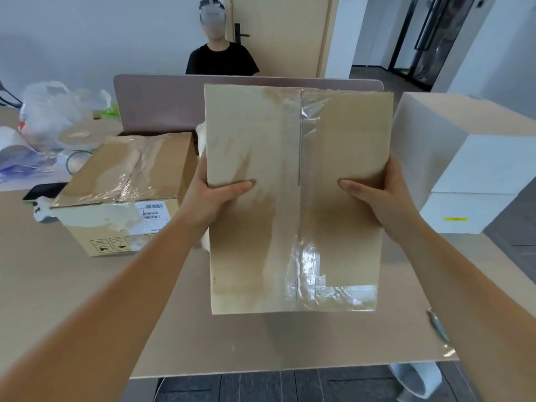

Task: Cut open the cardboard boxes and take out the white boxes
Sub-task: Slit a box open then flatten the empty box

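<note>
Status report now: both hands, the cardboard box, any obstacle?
Left hand and right hand grip cardboard box, lifted off the table. Tape seam uncut. Nothing in the way.

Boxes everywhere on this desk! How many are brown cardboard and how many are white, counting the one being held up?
Brown cardboard boxes: 2, the held box gripped by the left hand and right hand, and the taped box on the table.
White boxes: 3, the large box and two stacked ones, upper and lower.
Total: 5
</note>
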Available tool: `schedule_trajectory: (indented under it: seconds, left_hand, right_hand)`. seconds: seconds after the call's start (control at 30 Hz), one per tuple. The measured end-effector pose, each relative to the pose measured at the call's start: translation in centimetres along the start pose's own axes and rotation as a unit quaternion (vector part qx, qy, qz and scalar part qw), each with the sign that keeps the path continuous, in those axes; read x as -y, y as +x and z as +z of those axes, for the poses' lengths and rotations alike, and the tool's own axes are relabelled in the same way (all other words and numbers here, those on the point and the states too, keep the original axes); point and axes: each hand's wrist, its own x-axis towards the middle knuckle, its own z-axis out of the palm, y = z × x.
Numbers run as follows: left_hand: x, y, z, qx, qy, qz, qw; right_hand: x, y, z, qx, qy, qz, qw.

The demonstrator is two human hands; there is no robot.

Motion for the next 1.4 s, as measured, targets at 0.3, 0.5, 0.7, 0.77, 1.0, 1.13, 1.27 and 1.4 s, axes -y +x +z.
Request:
schedule_trajectory:
  seconds: [0.3, 0.5, 0.7, 0.77, 1.0, 1.13, 1.27, 1.4]
  left_hand:
    - [0.2, 5.1, 1.1, -0.079, 0.039, -0.152, 0.984]
    - [3.8, 8.8, 1.3, -0.086, 0.107, -0.245, 0.96]
    - [6.6, 11.7, 2.2, -0.103, 0.142, -0.291, 0.94]
    - [7.5, 12.3, 2.4, -0.115, 0.158, -0.295, 0.935]
    - [9.7, 13.5, 2.6, -0.134, 0.248, -0.279, 0.918]
    - [8.6, 12.9, 3.2, -0.081, 0.416, -0.231, 0.876]
    - [6.9, 11.9, 4.2, 0.059, 0.589, -0.069, 0.803]
    - [4.8, 10.2, 7.5, 0.196, 0.614, 0.086, 0.76]
  right_hand:
    - [-0.6, 5.0, 1.1, -0.056, -0.163, 0.094, 0.98]
    - [-4.4, 9.5, 1.6, 0.061, -0.197, 0.14, 0.968]
    - [-8.5, 13.7, 2.1, 0.101, -0.216, 0.176, 0.955]
    - [-9.7, 14.4, 2.4, 0.119, -0.212, 0.188, 0.952]
    - [-12.1, 15.4, 3.1, 0.125, -0.236, 0.21, 0.941]
    - [-11.0, 14.3, 3.1, 0.126, -0.338, 0.145, 0.921]
    - [-9.0, 11.5, 2.1, 0.136, -0.492, 0.07, 0.857]
    - [-7.2, 7.5, -0.1, 0.111, -0.561, 0.055, 0.819]
